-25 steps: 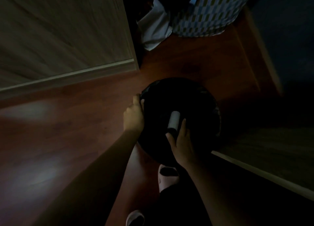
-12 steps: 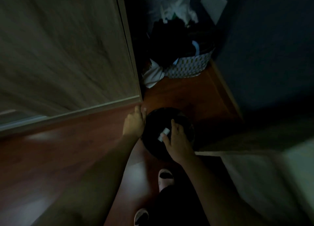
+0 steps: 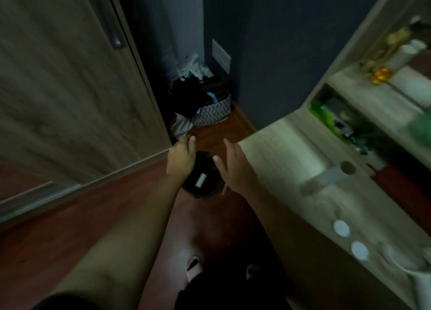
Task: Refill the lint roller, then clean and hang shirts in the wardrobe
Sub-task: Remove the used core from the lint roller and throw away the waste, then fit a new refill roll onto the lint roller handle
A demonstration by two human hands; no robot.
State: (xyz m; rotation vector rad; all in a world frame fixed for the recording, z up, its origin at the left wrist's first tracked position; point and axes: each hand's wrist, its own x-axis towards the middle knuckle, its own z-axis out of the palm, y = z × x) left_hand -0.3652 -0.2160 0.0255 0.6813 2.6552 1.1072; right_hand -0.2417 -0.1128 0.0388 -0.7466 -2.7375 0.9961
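A small white roll [image 3: 200,180] lies inside a round black bin [image 3: 205,188] on the red-brown wooden floor. My left hand [image 3: 180,157] hovers over the bin's left rim with relaxed fingers and holds nothing. My right hand [image 3: 233,167] is above the bin's right side, fingers spread and empty. The wardrobe's wooden sliding door [image 3: 70,88] fills the left. The room is dim and the view is blurred.
A patterned laundry basket [image 3: 213,112] heaped with dark clothes stands in the far corner by the dark wall. A pale desk [image 3: 303,170] with shelves of small items runs along the right. My slippered feet [image 3: 193,266] are at the bottom.
My right hand has let go of the white roll, which now lies in the bin. Both hands have lifted off the bin, and my view has risen and pulled back.
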